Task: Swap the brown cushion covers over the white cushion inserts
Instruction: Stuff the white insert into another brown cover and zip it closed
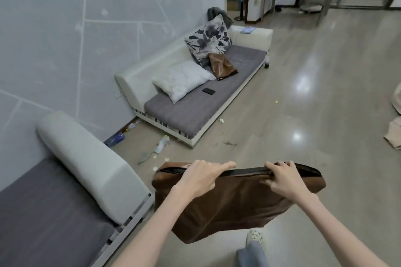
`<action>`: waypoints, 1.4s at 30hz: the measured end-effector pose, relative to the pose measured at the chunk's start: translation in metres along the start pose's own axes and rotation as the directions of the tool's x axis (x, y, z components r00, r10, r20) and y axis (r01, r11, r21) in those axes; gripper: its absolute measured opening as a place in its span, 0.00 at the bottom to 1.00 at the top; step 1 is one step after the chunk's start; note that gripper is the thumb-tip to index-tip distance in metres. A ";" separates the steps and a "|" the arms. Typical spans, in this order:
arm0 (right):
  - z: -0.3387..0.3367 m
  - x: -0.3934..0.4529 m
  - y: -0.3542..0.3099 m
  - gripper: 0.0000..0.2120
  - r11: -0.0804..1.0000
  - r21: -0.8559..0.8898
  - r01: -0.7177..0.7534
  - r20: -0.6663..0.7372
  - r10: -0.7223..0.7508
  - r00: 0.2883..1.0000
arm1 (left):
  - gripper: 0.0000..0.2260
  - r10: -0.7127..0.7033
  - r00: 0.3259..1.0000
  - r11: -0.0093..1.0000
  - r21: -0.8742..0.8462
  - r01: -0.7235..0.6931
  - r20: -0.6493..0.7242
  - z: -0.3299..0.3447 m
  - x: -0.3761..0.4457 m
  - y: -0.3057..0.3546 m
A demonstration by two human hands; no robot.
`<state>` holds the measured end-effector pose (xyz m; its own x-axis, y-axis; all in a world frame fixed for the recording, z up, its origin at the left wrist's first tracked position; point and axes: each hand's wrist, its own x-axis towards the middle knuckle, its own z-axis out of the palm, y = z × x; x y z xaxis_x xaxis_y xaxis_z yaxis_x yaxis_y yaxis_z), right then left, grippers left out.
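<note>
Above the floor (pixel 303 93), beside a sofa, both hands clamped on the zipped top edge of a filled brown cushion (pixel 227 206): left hand (pixel 199 178) toward one end, right hand (pixel 284 178) toward the other. On the far sofa (pixel 195 110), a bare white insert (pixel 182 80) just beside an empty brown cover (pixel 221 66).

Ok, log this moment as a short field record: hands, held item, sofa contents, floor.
left hand: grips the top edge of the brown cushion
right hand: pinches the same edge at the zip
held item: brown cushion, held in the air over the floor
far sofa: white insert, empty brown cover, floral cushion, phone
floor: bottles and scraps near the wall
</note>
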<state>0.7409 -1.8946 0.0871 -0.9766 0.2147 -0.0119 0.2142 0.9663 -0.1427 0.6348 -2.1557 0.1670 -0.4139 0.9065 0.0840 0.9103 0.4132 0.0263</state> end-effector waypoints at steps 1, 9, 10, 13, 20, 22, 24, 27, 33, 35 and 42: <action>0.002 0.020 0.012 0.14 1.000 0.005 -0.021 0.004 0.021 1.000 | 0.27 0.011 1.000 1.000 -0.006 -0.011 0.005 0.004 0.024 -0.012; -0.049 0.191 0.093 0.12 0.965 0.259 -0.044 -0.074 0.065 0.995 | 0.25 -0.095 0.995 0.988 -0.122 0.090 -0.036 0.011 0.197 -0.103; -0.056 0.213 0.102 0.12 0.966 0.258 -0.029 -0.088 0.054 0.995 | 0.24 -0.124 0.991 0.983 -0.142 0.116 -0.050 0.013 0.213 -0.115; -0.072 0.272 0.121 0.11 0.975 0.222 0.024 -0.124 0.004 0.992 | 0.22 -0.243 0.968 0.954 -0.200 0.225 -0.066 0.020 0.253 -0.145; -0.080 0.415 0.142 0.10 0.991 0.073 0.113 -0.191 -0.097 0.977 | 0.12 -0.564 0.823 0.742 -0.393 0.543 0.072 0.059 0.345 -0.229; -0.083 0.462 0.149 0.10 0.988 0.079 0.131 -0.179 -0.115 0.977 | 0.08 -0.628 0.772 0.643 -0.491 0.587 0.101 0.070 0.379 -0.256; -0.087 0.506 0.158 0.11 0.983 0.085 0.161 -0.158 -0.146 0.977 | 0.06 -0.676 0.725 0.512 -0.623 0.591 0.133 0.078 0.413 -0.287; -0.097 0.564 0.178 0.11 0.978 0.091 0.187 -0.145 -0.173 0.974 | 0.08 -0.697 0.690 0.322 -0.774 0.545 0.195 0.075 0.472 -0.334; -0.107 0.674 0.218 0.10 0.988 0.099 0.117 -0.187 -0.097 0.978 | 0.09 -0.769 0.613 0.387 -0.632 0.671 0.180 0.077 0.613 -0.411; -0.107 0.707 0.227 0.10 0.989 0.114 0.095 -0.191 -0.072 0.979 | 0.10 -0.813 0.567 0.392 -0.598 0.699 0.130 0.083 0.649 -0.426; -0.096 0.854 0.239 0.11 0.966 0.196 0.166 -0.146 -0.138 0.980 | 0.09 -0.989 0.101 0.000 -0.675 0.738 0.110 0.111 0.737 -0.506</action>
<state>-0.0399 -1.4665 0.1381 -0.9834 0.0975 0.1531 0.0414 0.9416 -0.3342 -0.1324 -1.6868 0.1046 -0.9430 -0.3073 -0.1276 -0.2981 0.6100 0.7342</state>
